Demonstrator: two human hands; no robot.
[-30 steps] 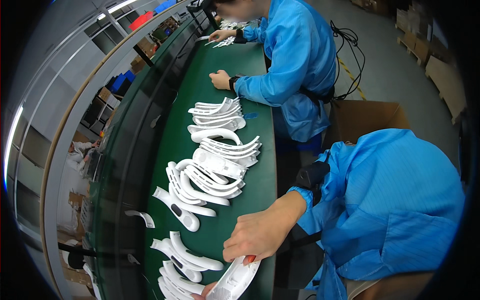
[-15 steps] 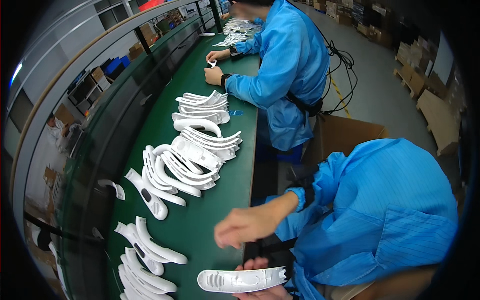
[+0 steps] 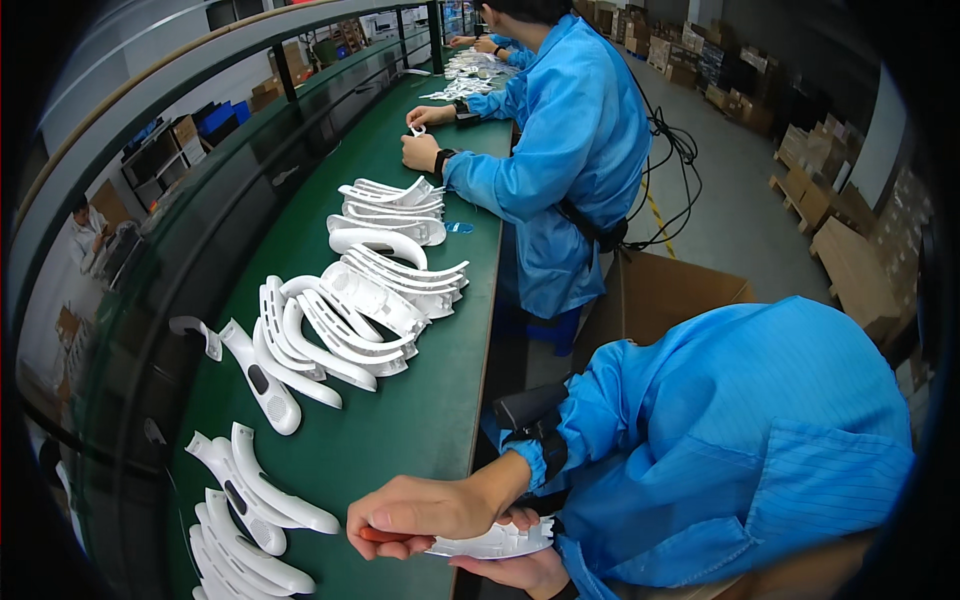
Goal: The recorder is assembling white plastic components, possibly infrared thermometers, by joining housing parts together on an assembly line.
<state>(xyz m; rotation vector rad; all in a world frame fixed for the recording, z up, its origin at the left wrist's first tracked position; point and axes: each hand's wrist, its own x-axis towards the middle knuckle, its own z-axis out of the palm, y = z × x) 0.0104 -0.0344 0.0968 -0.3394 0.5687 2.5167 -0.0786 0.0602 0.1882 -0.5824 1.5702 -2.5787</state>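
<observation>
My left hand (image 3: 528, 572) is closed around a long curved white plastic shell (image 3: 505, 541), its hollow inner side facing up. My right hand (image 3: 425, 510) reaches over the same shell from above and covers much of it. In its curled fingers sits a tool with a red-orange handle (image 3: 384, 535); the tool's other end is hidden. Left of my hands, on the green table (image 3: 400, 430), lie several similar white shells (image 3: 285, 485), some with a dark oval and a patch of small holes.
Farther along the table is a larger pile of white shells (image 3: 350, 310). Beyond it a co-worker in a blue coat (image 3: 560, 170) handles a small white part. A cardboard box (image 3: 665, 295) stands beside the table. A dark barrier (image 3: 150, 330) with a rail runs along the far side.
My right hand has come down and left, from above the shell to over it. The red-orange handle now shows in its fingers. My left hand still holds the shell; the view has shifted slightly.
</observation>
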